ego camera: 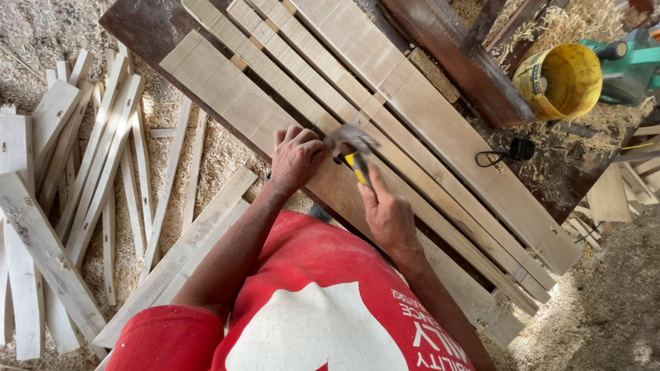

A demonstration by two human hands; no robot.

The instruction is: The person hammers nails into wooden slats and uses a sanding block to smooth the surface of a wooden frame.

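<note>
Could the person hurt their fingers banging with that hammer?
Possibly. The left hand rests on the plank right beside the hammer head, so a missed blow might catch those fingers. The hammer head looks blurred, suggesting a quick swing, and the right hand grips the yellow handle, so a slip might be hard to stop. The loose wood strips and shavings on the floor could trip someone.

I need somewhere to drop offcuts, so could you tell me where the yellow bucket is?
In the head view, the yellow bucket lies tipped at the upper right, beside the green power tool.
</note>
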